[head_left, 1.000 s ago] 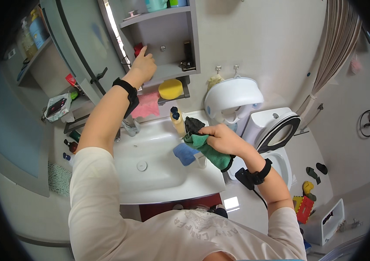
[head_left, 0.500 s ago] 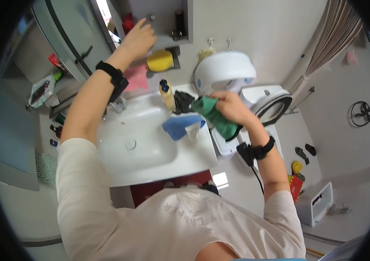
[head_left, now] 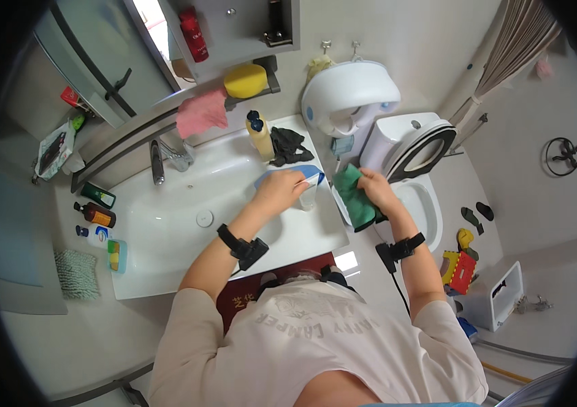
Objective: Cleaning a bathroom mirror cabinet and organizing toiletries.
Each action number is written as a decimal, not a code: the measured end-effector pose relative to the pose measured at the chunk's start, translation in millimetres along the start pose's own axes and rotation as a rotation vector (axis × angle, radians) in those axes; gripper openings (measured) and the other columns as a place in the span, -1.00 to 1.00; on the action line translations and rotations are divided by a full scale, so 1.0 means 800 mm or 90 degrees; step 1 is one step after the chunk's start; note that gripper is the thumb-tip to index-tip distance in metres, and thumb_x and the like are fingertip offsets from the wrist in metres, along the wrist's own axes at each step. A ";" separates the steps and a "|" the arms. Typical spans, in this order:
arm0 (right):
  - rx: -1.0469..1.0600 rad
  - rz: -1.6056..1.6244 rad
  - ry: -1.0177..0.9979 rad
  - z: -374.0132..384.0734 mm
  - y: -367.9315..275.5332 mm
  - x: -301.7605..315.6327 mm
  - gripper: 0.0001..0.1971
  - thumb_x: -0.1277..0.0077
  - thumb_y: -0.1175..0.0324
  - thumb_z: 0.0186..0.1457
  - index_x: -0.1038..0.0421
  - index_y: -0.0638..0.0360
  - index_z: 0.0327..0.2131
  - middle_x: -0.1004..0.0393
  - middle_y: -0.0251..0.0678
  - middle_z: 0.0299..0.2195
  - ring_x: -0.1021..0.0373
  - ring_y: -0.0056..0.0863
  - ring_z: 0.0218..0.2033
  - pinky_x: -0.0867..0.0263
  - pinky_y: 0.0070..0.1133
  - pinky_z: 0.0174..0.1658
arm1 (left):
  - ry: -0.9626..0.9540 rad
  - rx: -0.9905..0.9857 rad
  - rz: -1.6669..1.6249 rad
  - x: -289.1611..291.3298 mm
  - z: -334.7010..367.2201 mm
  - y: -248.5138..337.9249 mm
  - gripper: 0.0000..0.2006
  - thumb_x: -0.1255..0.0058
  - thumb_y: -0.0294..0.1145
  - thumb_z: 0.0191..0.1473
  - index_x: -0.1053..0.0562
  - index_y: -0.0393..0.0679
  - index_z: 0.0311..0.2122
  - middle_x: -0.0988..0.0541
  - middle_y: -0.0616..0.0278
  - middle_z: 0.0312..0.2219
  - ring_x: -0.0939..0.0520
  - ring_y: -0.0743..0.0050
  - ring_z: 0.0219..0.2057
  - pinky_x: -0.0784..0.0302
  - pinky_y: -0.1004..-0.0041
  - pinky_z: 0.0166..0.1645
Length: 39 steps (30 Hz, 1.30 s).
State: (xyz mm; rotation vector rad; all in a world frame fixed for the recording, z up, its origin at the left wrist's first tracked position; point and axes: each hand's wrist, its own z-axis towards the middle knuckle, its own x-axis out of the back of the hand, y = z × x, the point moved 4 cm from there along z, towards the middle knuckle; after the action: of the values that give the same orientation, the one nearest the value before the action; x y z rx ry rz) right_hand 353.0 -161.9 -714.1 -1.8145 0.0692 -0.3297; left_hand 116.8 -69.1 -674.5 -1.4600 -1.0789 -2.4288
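A green cloth [head_left: 351,197] with a dark edge hangs from my right hand [head_left: 376,190], which is closed around its upper part beside the counter's right end. My left hand [head_left: 276,195] is over the right side of the counter, thumb and fingers drawn together at a blue cloth [head_left: 288,171]. Against those fingertips lies a translucent white piece [head_left: 309,195]; whether it is pinched I cannot tell. Much of the blue cloth is hidden under the hand. A crumpled black cloth [head_left: 288,145] and a pale yellow bottle [head_left: 259,139] with a dark cap are just behind.
The white sink [head_left: 166,237] has a faucet [head_left: 157,163] at its back. Several bottles [head_left: 95,215] and a sponge holder [head_left: 117,256] line its left. A pink cloth [head_left: 202,114] and yellow sponge [head_left: 246,81] rest above. To the right stands the toilet [head_left: 414,146].
My left hand has come down from the open cabinet to the blue cloth, uncovering the red bottle in the cabinet. The right hand, with the green cloth, has shifted slightly right and lower.
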 end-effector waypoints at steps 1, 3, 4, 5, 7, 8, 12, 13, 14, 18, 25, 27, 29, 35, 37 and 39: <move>0.008 -0.054 -0.008 0.000 0.005 -0.008 -0.70 0.15 0.44 -0.04 -0.46 0.31 -0.23 -0.46 -0.32 -0.44 -0.36 -0.50 -0.39 -0.30 -0.55 -0.23 | 0.006 -0.004 -0.007 -0.001 -0.002 -0.006 -0.78 -0.12 -0.26 0.02 -0.53 -0.20 -0.31 -0.57 0.05 -0.45 -0.59 0.11 -0.46 -0.48 0.28 -0.31; 0.036 -0.174 -0.007 -0.004 0.012 -0.021 -0.68 0.13 0.40 -0.02 -0.45 0.29 -0.18 -0.50 -0.11 -0.39 -0.43 -0.29 -0.32 -0.32 -0.43 -0.17 | 0.046 0.004 -0.014 0.024 -0.001 -0.003 -0.82 -0.09 -0.31 0.03 -0.53 -0.21 -0.34 -0.56 0.04 -0.48 -0.58 0.09 -0.46 -0.47 0.28 -0.32; 0.057 -0.239 -0.001 -0.004 0.020 -0.028 -0.67 0.13 0.39 -0.01 -0.44 0.28 -0.15 -0.51 0.03 -0.34 -0.46 -0.15 -0.27 -0.32 -0.36 -0.13 | 0.080 0.013 -0.029 0.043 0.001 -0.001 -0.86 -0.07 -0.36 0.05 -0.52 -0.22 -0.38 -0.56 0.02 -0.50 -0.58 0.08 -0.47 -0.47 0.28 -0.33; 0.072 -0.241 -0.017 -0.002 0.032 -0.032 -0.65 0.14 0.38 0.02 -0.44 0.28 -0.12 -0.52 0.05 -0.32 -0.47 -0.12 -0.25 -0.32 -0.36 -0.12 | 0.104 0.017 -0.051 0.074 0.009 0.014 -0.88 -0.09 -0.39 0.04 -0.52 -0.23 -0.37 -0.56 0.04 -0.49 -0.58 0.14 -0.50 -0.47 0.33 -0.37; 0.100 -0.293 -0.056 0.009 0.065 -0.046 -0.62 0.15 0.39 0.03 -0.42 0.26 -0.06 -0.51 0.09 -0.25 -0.46 -0.02 -0.19 -0.33 -0.33 -0.08 | 0.194 -0.046 -0.046 0.148 0.027 0.038 -0.90 -0.07 -0.44 0.06 -0.52 -0.24 -0.38 -0.57 0.08 -0.51 -0.57 0.23 -0.53 -0.46 0.37 -0.39; 0.137 -0.356 -0.076 0.012 0.071 -0.055 -0.62 0.14 0.42 0.01 -0.40 0.28 -0.05 -0.50 0.10 -0.23 -0.44 0.02 -0.18 -0.32 -0.30 -0.07 | 0.258 -0.090 0.011 0.194 0.037 0.056 -0.88 -0.06 -0.41 0.06 -0.51 -0.24 -0.37 -0.56 0.04 -0.48 -0.59 0.14 -0.49 -0.47 0.31 -0.37; 0.215 -0.423 -0.136 0.027 0.103 -0.081 -0.64 0.08 0.46 0.00 -0.40 0.27 -0.07 -0.45 0.07 -0.22 -0.39 0.04 -0.17 -0.31 -0.31 -0.05 | 0.397 -0.126 0.144 0.339 0.101 0.119 -0.85 -0.02 -0.38 0.06 -0.52 -0.24 -0.38 -0.57 -0.01 -0.52 -0.61 0.10 -0.52 -0.49 0.30 -0.39; 0.220 -0.447 -0.140 0.031 0.103 -0.089 -0.64 0.06 0.46 0.00 -0.41 0.26 -0.07 -0.43 0.05 -0.22 -0.38 0.03 -0.17 -0.30 -0.30 -0.05 | 0.421 -0.146 0.173 0.360 0.120 0.118 -0.84 -0.02 -0.36 0.06 -0.53 -0.24 -0.39 -0.56 -0.02 -0.57 -0.60 0.05 -0.53 -0.49 0.28 -0.40; 0.223 -0.447 -0.140 0.034 0.105 -0.092 -0.64 0.06 0.46 0.00 -0.41 0.26 -0.07 -0.43 0.05 -0.22 -0.38 0.03 -0.17 -0.30 -0.30 -0.05 | 0.430 -0.159 0.239 0.377 0.140 0.120 -0.83 -0.03 -0.34 0.05 -0.54 -0.23 -0.41 -0.56 -0.03 -0.56 -0.61 -0.01 -0.49 -0.50 0.26 -0.38; 0.227 -0.448 -0.140 0.042 0.107 -0.094 -0.65 0.06 0.46 0.02 -0.42 0.26 -0.07 -0.40 0.05 -0.18 -0.35 0.01 -0.13 -0.28 -0.32 -0.01 | 0.413 -0.079 0.380 0.397 0.213 0.086 -0.76 0.06 -0.30 0.11 -0.53 -0.28 -0.36 -0.55 0.08 -0.70 -0.63 0.33 -0.61 -0.51 0.40 -0.42; 0.225 -0.440 -0.123 0.045 0.116 -0.091 -0.66 0.06 0.44 0.01 -0.43 0.25 -0.09 -0.39 0.06 -0.20 -0.35 0.01 -0.15 -0.29 -0.31 -0.04 | 0.476 -0.033 0.354 0.395 0.276 0.042 -0.73 0.10 -0.30 0.04 -0.54 -0.30 -0.37 -0.55 0.02 -0.69 -0.65 0.22 -0.59 -0.55 0.32 -0.34; 0.227 -0.437 -0.122 0.044 0.117 -0.091 -0.66 0.06 0.44 0.01 -0.43 0.26 -0.10 -0.39 0.06 -0.21 -0.35 0.01 -0.15 -0.29 -0.31 -0.04 | 0.509 0.009 0.348 0.396 0.282 0.035 -0.71 0.08 -0.26 0.02 -0.54 -0.29 -0.37 -0.54 0.03 -0.70 -0.64 0.16 -0.58 -0.55 0.30 -0.31; 0.228 -0.436 -0.121 0.044 0.115 -0.090 -0.67 0.06 0.44 0.01 -0.43 0.26 -0.10 -0.38 0.07 -0.21 -0.35 0.01 -0.15 -0.29 -0.31 -0.04 | 0.506 0.041 0.331 0.393 0.288 0.034 -0.71 0.06 -0.25 0.00 -0.54 -0.30 -0.37 -0.56 -0.01 -0.66 -0.64 0.08 -0.53 -0.54 0.26 -0.28; 0.209 -0.433 -0.133 0.043 0.117 -0.089 -0.65 0.10 0.47 0.01 -0.43 0.28 -0.08 -0.37 0.12 -0.14 -0.34 0.05 -0.10 -0.26 -0.32 0.04 | 0.500 0.059 0.334 0.379 0.302 0.047 -0.73 -0.05 -0.25 -0.03 -0.53 -0.28 -0.34 -0.59 -0.18 -0.41 -0.61 -0.19 -0.30 -0.52 0.08 -0.17; 0.208 -0.436 -0.143 0.043 0.112 -0.091 -0.65 0.10 0.47 0.01 -0.43 0.27 -0.08 -0.36 0.12 -0.13 -0.34 0.05 -0.09 -0.26 -0.32 0.05 | 0.490 0.059 0.347 0.382 0.306 0.043 -0.72 -0.05 -0.25 -0.03 -0.53 -0.28 -0.33 -0.59 -0.17 -0.41 -0.61 -0.19 -0.30 -0.53 0.08 -0.17; 0.205 -0.436 -0.142 0.044 0.112 -0.092 -0.65 0.10 0.47 0.01 -0.43 0.27 -0.08 -0.36 0.12 -0.13 -0.34 0.05 -0.09 -0.26 -0.32 0.05 | 0.492 0.054 0.358 0.381 0.310 0.041 -0.71 -0.07 -0.24 -0.04 -0.54 -0.28 -0.33 -0.59 -0.17 -0.40 -0.61 -0.18 -0.30 -0.53 0.08 -0.17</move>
State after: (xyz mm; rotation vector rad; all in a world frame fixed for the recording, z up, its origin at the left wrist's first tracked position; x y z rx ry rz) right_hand 302.9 -137.2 -821.4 -1.4957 -0.7351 -0.5759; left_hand 149.6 138.5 -340.5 -0.5602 -0.4963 -2.1564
